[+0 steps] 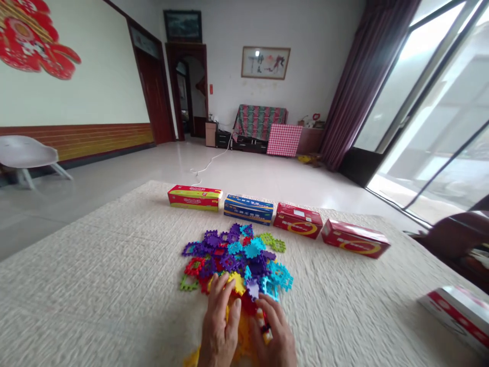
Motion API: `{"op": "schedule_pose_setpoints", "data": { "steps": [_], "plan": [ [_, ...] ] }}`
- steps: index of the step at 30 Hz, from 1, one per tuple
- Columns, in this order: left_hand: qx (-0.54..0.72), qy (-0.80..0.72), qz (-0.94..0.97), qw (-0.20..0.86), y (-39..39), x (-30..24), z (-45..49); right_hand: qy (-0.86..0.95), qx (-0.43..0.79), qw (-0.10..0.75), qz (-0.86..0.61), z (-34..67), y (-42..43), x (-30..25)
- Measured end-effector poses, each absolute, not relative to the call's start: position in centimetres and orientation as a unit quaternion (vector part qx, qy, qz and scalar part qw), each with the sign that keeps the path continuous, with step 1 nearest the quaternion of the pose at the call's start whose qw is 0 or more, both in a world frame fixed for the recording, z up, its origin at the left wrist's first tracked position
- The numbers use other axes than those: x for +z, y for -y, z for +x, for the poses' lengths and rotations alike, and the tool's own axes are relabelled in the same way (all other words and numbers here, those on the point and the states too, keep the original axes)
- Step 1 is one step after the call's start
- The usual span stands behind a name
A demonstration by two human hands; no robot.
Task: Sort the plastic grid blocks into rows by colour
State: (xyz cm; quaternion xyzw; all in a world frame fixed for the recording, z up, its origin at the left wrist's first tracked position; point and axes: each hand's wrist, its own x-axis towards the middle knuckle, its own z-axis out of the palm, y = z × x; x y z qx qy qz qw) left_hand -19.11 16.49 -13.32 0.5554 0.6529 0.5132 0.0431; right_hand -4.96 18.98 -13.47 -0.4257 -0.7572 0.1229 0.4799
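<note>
A pile of interlocking plastic building pieces with toothed edges lies on the cloth-covered surface, with purple pieces (229,262), light blue pieces (280,275), red ones and green ones. My left hand (219,329) is at the pile's near edge, fingers stretched forward, the tips at a yellow piece (239,283). Beside it, my right hand (278,336) has its fingers apart and bent over red pieces (249,306); its thumb is blurred. Between and under both hands lie orange-yellow pieces (244,351), partly hidden. Neither hand visibly grips a piece.
Behind the pile stand a red-and-yellow box (194,198), a blue box (248,209) and two red boxes (298,220). A white-and-red box (458,316) lies at the right. The textured cream cloth (95,285) covers the surface. A white chair (26,153) stands far left.
</note>
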Motion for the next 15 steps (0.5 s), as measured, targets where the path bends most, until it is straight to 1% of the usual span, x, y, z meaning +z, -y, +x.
{"op": "schedule_pose_setpoints", "data": {
  "steps": [2, 6, 9, 12, 15],
  "plan": [
    [0.516, -0.641, 0.565, 0.057, -17.2, -13.1, -19.3, 0.764, 0.125, 0.475, -0.418, -5.4, -20.4, -12.0],
    [0.518, -0.619, 0.586, 0.065, -18.2, -13.3, -19.6, 0.788, 0.114, 0.436, -0.42, -5.4, -25.5, -9.0],
    [0.515, -0.605, 0.605, 0.056, -18.5, -13.8, -19.8, 0.825, 0.082, 0.325, -0.454, -4.6, -31.2, -7.5],
    [0.522, -0.592, 0.612, 0.046, -18.5, -14.0, -19.6, 0.847, 0.087, 0.248, -0.462, -3.7, -37.3, -7.1],
    [0.565, -0.594, 0.571, 0.037, -18.4, -13.6, -18.9, 0.87, 0.111, 0.15, -0.456, -3.2, -41.8, -7.7]
  ]
}}
